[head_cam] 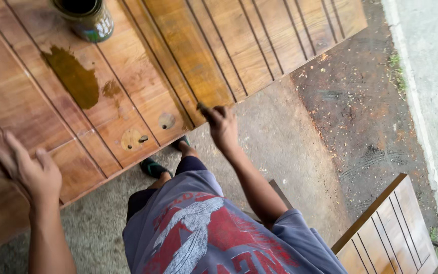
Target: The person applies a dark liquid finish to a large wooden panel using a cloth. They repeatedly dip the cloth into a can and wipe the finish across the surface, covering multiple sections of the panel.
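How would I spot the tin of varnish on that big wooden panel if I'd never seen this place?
Start at the large grooved wooden panel lying flat over the ground. Follow it to its far edge, at the top of the view, beyond the dark wet puddle. There stands the open round tin: the only upright thing on the boards, dark inside.

Broad grooved panel of reddish-brown wooden planks (pixel 188 56), lying flat and slanted across the view, its surface glossy, with a dark wet patch of stain near the left. A small dark tool (pixel 202 107), mostly hidden, touches its near edge.
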